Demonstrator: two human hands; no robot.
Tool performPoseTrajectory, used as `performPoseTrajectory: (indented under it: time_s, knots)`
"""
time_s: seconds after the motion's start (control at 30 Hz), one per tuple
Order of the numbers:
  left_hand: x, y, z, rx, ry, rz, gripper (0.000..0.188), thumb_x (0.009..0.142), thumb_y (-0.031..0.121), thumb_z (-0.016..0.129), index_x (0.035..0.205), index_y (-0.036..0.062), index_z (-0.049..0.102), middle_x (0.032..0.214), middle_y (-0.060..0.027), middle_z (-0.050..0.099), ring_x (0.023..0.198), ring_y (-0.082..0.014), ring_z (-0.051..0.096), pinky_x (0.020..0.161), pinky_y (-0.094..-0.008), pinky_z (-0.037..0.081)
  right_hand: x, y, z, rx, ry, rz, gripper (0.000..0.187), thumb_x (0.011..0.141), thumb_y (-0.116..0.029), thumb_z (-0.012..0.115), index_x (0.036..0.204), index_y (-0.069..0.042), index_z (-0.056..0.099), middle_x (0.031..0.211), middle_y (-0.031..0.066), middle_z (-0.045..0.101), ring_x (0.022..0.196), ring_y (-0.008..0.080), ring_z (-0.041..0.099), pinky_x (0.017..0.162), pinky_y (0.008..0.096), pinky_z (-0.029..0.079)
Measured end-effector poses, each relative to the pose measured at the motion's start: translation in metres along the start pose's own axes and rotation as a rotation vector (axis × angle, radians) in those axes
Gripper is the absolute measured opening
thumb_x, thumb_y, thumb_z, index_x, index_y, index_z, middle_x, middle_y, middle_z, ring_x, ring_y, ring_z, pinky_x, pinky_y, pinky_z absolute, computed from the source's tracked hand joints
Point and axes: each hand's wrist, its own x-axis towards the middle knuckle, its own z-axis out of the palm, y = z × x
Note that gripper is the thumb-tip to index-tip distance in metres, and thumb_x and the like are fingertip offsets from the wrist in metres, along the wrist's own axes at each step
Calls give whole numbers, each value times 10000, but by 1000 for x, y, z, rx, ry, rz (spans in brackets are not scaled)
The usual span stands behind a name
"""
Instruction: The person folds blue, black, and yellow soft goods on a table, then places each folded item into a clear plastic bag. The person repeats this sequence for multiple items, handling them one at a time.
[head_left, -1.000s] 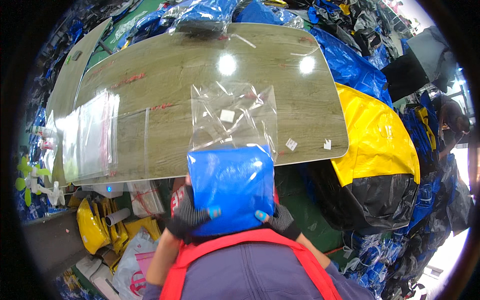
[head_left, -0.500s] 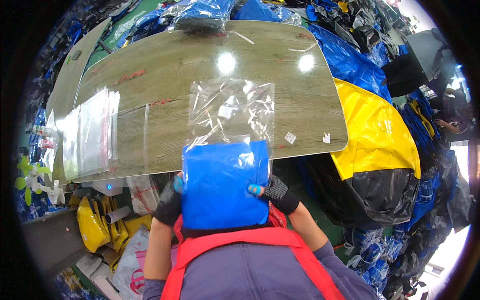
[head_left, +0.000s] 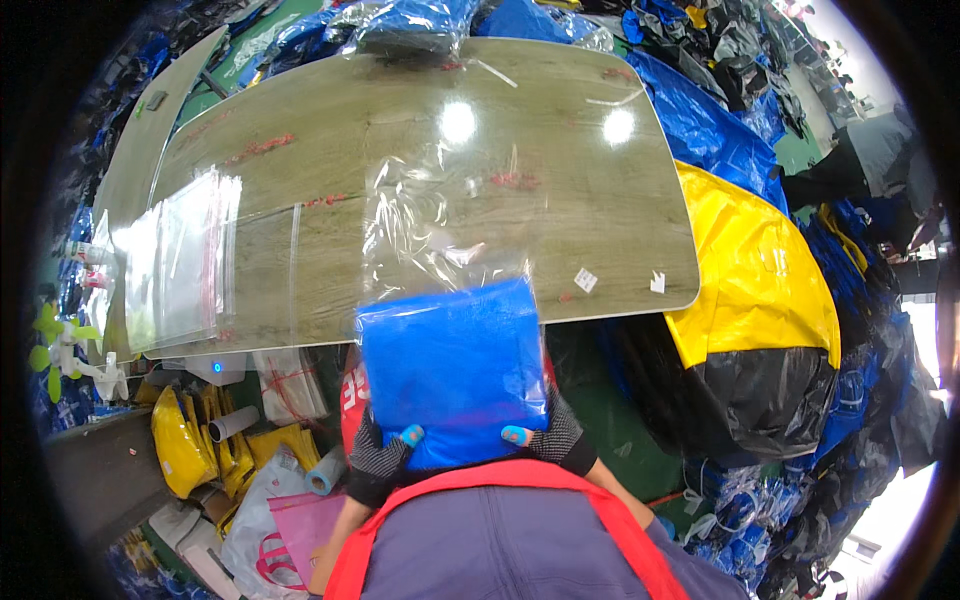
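A folded blue sheet (head_left: 455, 370) lies inside a clear plastic bag (head_left: 450, 220), in front of my body at the table's near edge. The bag's unfilled part stretches away over the tabletop. My left hand (head_left: 384, 448), in a dark fingerless glove, grips the near left corner with its thumb on top. At the near right side, my right hand (head_left: 555, 432), gloved the same way, pinches the bundle, thumb also on top. The other fingers of both hands are hidden under it.
The wood-look table (head_left: 330, 250) carries a stack of clear bags (head_left: 185, 265) at left and white paper scraps (head_left: 586, 280) at right. A yellow and black bag (head_left: 755, 270) bulges beside its right edge. A small green fan (head_left: 52, 350) stands at far left.
Both hands have slid nearer my body along the bundle's sides, the left one now showing its thumb on top. The blue sheet has tilted slightly, and the bag's far part has shifted.
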Motion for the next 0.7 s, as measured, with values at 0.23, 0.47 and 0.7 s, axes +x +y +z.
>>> performPoseTrajectory:
  time_s: [0.23,0.47,0.7]
  knots:
    - [59,16,-9,-417,-109,-157,858,745,390,806,1406,36,390,1332,-144,517,1192,-262,515,999,-394,435,12,-4,-9,130,-110,126,857,789,-380,778,1421,5,346,1340,176,513,1228,257,500,1038,381,406]
    - [33,46,2,-90,-442,-62,782,805,327,761,1414,29,372,1312,-154,536,1239,-285,492,1059,-409,394,26,-23,-24,344,-71,117,727,800,-367,768,1354,-11,459,1232,131,603,1081,204,592,956,350,473]
    - [42,48,0,-168,-323,61,797,822,302,743,1447,52,316,1351,-146,500,1213,-283,517,1010,-419,451,27,-30,-18,461,-195,68,715,836,-347,736,1383,-9,423,1242,123,602,1151,213,553,992,356,448]
